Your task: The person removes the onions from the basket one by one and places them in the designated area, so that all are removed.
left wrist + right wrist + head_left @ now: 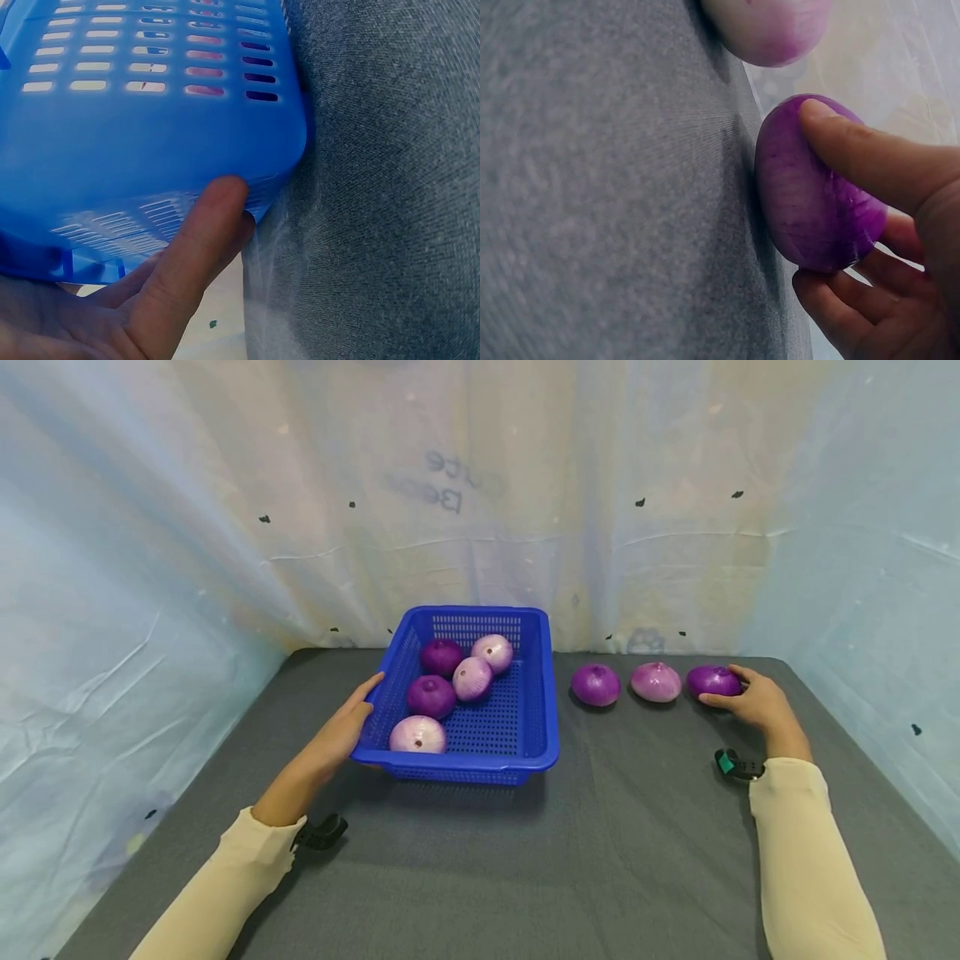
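A blue plastic basket [457, 764] with slotted walls stands left of centre. Several red onions lie in it, among them a dark purple onion [431, 697] and a paler onion [417, 735]. My left hand [341, 731] rests against the basket's left side. In the left wrist view its thumb [199, 247] lies fairly straight along the lower corner. Far to the right, my right hand [761, 702] holds a purple onion [814, 195], thumb on one side and fingers curled round the other. That onion is low at the grey cloth; contact with it is unclear.
Two more onions stand in a row right of the basket: a purple one [596, 685] and a pinkish one [656, 682]. Grey cloth [570, 877] covers the table. Pale sheeting [480, 560] hangs behind and at both sides.
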Motion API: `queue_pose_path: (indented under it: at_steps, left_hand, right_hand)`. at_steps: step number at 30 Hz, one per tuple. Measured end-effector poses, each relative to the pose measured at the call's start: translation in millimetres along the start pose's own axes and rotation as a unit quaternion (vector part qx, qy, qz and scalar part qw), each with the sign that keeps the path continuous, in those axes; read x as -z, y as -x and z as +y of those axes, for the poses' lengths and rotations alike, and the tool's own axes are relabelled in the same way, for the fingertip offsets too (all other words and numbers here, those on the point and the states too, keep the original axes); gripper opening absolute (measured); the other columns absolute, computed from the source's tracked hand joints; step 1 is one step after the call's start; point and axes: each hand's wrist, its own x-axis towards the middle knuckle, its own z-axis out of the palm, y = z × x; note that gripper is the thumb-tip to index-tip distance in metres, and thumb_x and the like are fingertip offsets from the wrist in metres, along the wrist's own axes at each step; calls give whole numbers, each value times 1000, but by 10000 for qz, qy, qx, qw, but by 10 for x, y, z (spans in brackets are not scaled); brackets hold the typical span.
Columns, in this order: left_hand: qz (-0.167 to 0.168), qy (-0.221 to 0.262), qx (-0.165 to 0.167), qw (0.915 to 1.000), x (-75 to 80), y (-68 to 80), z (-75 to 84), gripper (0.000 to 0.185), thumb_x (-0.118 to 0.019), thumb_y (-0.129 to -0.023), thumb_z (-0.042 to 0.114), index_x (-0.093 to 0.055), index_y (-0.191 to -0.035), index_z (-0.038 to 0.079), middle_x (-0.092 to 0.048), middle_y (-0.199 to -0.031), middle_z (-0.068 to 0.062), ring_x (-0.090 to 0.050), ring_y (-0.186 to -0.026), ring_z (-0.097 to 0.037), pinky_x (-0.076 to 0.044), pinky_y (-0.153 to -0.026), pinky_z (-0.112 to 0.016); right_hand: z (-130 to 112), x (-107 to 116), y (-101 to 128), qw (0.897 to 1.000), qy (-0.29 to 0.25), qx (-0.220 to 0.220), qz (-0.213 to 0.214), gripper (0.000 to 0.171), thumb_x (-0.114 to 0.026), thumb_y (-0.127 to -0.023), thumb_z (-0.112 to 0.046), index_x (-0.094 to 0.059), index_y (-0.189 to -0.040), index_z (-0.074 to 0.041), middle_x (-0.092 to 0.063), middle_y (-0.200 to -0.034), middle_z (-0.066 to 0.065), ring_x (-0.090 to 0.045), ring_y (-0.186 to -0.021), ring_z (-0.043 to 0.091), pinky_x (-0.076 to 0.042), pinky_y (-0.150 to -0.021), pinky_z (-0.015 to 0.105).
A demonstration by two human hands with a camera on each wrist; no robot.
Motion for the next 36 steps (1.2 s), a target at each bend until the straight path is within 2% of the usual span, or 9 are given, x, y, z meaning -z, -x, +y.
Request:
queue_pose_path:
  at_steps: [6, 14, 21, 28, 31, 36]
  left_hand:
    - [19, -117, -35, 9999, -8, -5, -3, 56, -17, -107, 24, -6, -160, 39, -8, -166, -18, -39, -135, -51, -54, -89, -55]
    - [38, 47, 45, 10000, 1, -22, -7, 56, -18, -107, 24, -6, -159, 40, -7, -166, -19, -40, -131, -56, -60, -69, -47]
    - [46, 48, 69, 10000, 7, -35, -10, 56, -17, -107, 24, -7, -159, 40, -9, -165, -19, -43, -129, -55, -60, -69, -46]
    - [71, -23, 56, 10000, 8, -28, -15, 56, -17, -107, 24, -6, -159, 39, -6, -167, -18, -38, -134, -55, -59, -74, -47]
    - [64, -4, 83, 9999, 6, -28, -15, 56, -17, -107, 24, -5, -159, 39, -6, -166, -18, -38, -133, -55, -59, -73, -48]
    - [57, 40, 128, 9999, 4, -30, -3, 56, -17, -107, 25, -7, -159, 41, -9, -165, -20, -45, -128, -55, -60, -67, -46]
  right_hand:
    - [9, 13, -9, 10000, 63, 51, 23, 103, -63, -91, -57, -13, -155, 7, -23, -148, 46, -30, -131, 64, -29, -105, 74]
    - [-108, 100, 69, 9998, -82, 115, 111, 101, -62, -92, -56, -10, -157, 4, -25, -149, 44, -27, -134, 64, -28, -106, 73]
    - [-377, 281, 196, 9978, -614, 157, 216, 104, -64, -90, -58, -5, -160, -8, -17, -156, 39, -23, -139, 62, -27, -105, 74]
    - [-657, 402, 277, 9911, -1114, 677, 274, 102, -65, -88, -60, -10, -161, -17, -14, -165, 20, -22, -148, 49, -28, -108, 71]
    - [-765, 417, 311, 9890, -1195, 827, 273, 100, -67, -87, -59, -12, -161, -19, -16, -166, 15, -23, -149, 46, -29, -108, 70]
    - [-903, 414, 360, 9878, -1203, 947, 284, 99, -67, -86, -60, -15, -161, -22, -21, -166, 15, -27, -146, 49, -30, -109, 69]
